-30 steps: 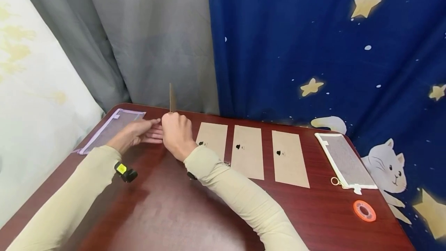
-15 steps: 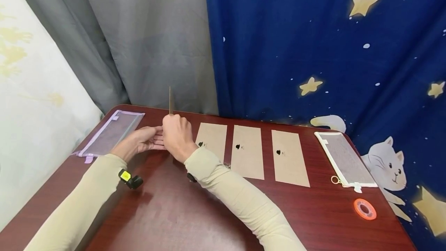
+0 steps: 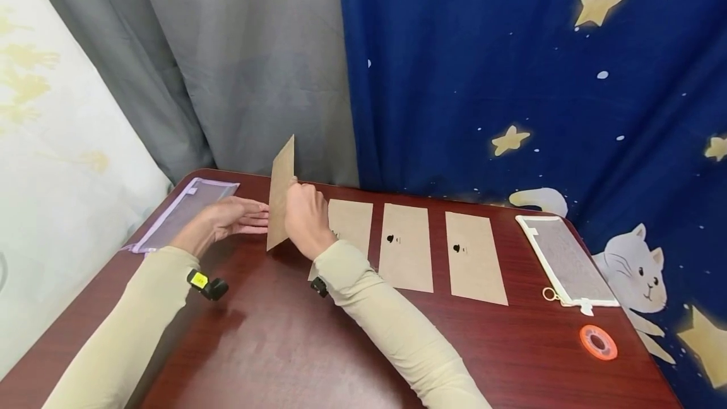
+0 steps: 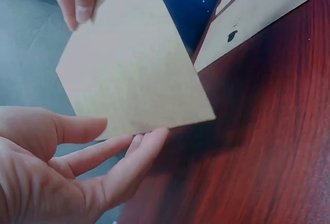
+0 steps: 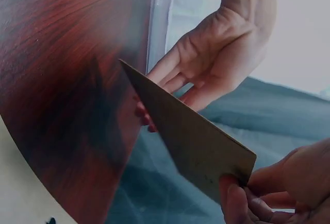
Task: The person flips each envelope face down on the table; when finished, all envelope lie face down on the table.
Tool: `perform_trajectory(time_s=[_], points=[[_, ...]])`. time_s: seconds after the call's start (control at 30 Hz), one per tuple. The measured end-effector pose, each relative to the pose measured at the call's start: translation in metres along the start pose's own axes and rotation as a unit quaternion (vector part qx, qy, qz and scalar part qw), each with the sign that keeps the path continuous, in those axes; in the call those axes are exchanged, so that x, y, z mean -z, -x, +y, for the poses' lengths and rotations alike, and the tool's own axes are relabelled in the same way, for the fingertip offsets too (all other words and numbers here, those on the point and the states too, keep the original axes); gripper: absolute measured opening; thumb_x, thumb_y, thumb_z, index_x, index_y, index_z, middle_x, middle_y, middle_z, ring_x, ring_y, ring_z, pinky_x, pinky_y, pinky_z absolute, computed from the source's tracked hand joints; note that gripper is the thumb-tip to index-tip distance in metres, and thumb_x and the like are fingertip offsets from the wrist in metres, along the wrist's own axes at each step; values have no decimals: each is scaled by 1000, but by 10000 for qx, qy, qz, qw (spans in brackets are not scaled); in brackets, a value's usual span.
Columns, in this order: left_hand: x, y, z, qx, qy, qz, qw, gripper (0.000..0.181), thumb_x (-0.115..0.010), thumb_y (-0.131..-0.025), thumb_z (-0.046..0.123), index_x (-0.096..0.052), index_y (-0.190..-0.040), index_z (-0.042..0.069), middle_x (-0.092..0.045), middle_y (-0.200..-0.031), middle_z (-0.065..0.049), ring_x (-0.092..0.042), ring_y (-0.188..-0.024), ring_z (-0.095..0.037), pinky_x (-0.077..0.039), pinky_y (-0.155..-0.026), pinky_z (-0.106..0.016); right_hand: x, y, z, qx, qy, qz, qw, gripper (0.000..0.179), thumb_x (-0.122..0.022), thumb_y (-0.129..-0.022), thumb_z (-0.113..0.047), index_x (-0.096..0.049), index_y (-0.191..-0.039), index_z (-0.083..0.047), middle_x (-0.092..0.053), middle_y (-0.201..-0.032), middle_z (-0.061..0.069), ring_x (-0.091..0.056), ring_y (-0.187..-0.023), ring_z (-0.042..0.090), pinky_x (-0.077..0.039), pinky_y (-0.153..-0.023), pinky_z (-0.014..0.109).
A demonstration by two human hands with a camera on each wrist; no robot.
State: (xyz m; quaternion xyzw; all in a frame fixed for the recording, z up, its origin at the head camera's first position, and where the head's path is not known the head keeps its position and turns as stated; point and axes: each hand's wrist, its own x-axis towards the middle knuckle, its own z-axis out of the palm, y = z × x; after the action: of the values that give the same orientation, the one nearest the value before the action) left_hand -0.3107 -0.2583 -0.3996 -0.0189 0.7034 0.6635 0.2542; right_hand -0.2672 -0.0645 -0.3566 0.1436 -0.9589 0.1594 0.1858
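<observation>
A thin kraft-paper booklet (image 3: 280, 201) stands on edge above the far left of the table. My right hand (image 3: 307, 216) pinches it near its upper end, thumb and fingers on either side, as the right wrist view shows at the hand (image 5: 278, 188). My left hand (image 3: 230, 216) is at its lower end. In the left wrist view, the fingers of that hand (image 4: 77, 167) are fairly straight and touch the lower edge, with the thumb before the plain face. Whether the thumb presses on it, I cannot tell. A small mark shows faintly on the other face.
Several similar booklets lie in a row, including a middle one (image 3: 406, 251) and a right one (image 3: 476, 257), with black hat prints. A purple mesh zip pouch (image 3: 182, 213) lies left, a white one (image 3: 568, 257) right. An orange tape roll (image 3: 598, 342) sits near the right edge.
The booklet, seen edge-on before, has turned so that its plain face shows to the left. My right hand has shifted slightly right; the left hand remains beside the booklet.
</observation>
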Motion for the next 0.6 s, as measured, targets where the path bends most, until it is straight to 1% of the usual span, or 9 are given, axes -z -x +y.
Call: perform_trajectory(time_s=[0.1,0.17,0.23,0.27,0.37,0.43,0.47,0.53,0.6], points=[[0,3,3,-121,-294,144,9994,47,-49,-104,5,-35,-145,-14,-70,-94,6,-68,-92,-10,-57,-98,-40,-3,-2,7,-142,-395,185,9989,29,-51,-105,-13,-76,-91,-9,-67,-82,8,-71,-71,24,-59,-60,30],[1,6,4,-160,-398,227,9988,49,-52,-103,3,-35,-146,-14,-70,-93,7,-68,-91,-8,-58,-97,-39,-5,-3,13,-308,-731,283,9964,35,-53,-105,-13,-70,-74,-11,-64,-82,8,-71,-73,25,-58,-62,30],[1,8,5,-177,-448,326,9983,52,-55,-101,3,-35,-147,-13,-70,-91,8,-69,-88,-6,-60,-93,-36,-7,-4,19,-471,-1117,346,9920,37,-58,-102,-11,-64,-65,-10,-61,-78,7,-70,-73,25,-56,-61,29],[1,9,6,-180,-469,369,9981,53,-56,-101,2,-35,-147,-12,-70,-90,9,-68,-87,-4,-60,-91,-34,-9,-4,22,-541,-1302,356,9894,39,-60,-100,-10,-60,-61,-10,-57,-73,6,-68,-71,22,-53,-59,26],[3,11,5,-242,-655,539,9961,55,-60,-99,1,-36,-147,-13,-70,-86,12,-68,-82,-1,-62,-83,-27,-15,-3,28,-770,-1896,294,9784,49,-66,-97,-9,-46,-52,-13,-46,-58,0,-56,-56,14,-40,-52,20],[3,11,3,-350,-967,754,9918,54,-63,-97,1,-41,-144,-14,-70,-84,11,-66,-79,-1,-62,-79,-25,-20,-2,31,-917,-2216,251,9705,53,-68,-96,-9,-43,-50,-13,-45,-53,-1,-49,-51,12,-32,-50,19],[4,11,2,-426,-1155,858,9887,53,-63,-97,0,-43,-143,-15,-69,-84,11,-66,-79,0,-61,-79,-24,-24,-1,32,-1004,-2339,225,9668,53,-69,-96,-9,-43,-49,-13,-48,-50,1,-47,-50,12,-31,-50,19],[4,12,-3,-584,-1565,1087,9799,48,-65,-96,0,-48,-138,-16,-70,-86,7,-64,-78,0,-61,-78,-22,-32,2,34,-1169,-2498,203,9610,52,-71,-94,-9,-46,-48,-13,-62,-58,2,-49,-52,10,-32,-52,19],[5,13,-8,-733,-1995,1294,9686,44,-66,-95,2,-54,-133,-16,-71,-91,1,-63,-78,0,-59,-76,-19,-39,5,35,-1288,-2569,133,9577,51,-72,-92,-8,-47,-48,-12,-65,-63,3,-48,-54,10,-33,-54,19]])
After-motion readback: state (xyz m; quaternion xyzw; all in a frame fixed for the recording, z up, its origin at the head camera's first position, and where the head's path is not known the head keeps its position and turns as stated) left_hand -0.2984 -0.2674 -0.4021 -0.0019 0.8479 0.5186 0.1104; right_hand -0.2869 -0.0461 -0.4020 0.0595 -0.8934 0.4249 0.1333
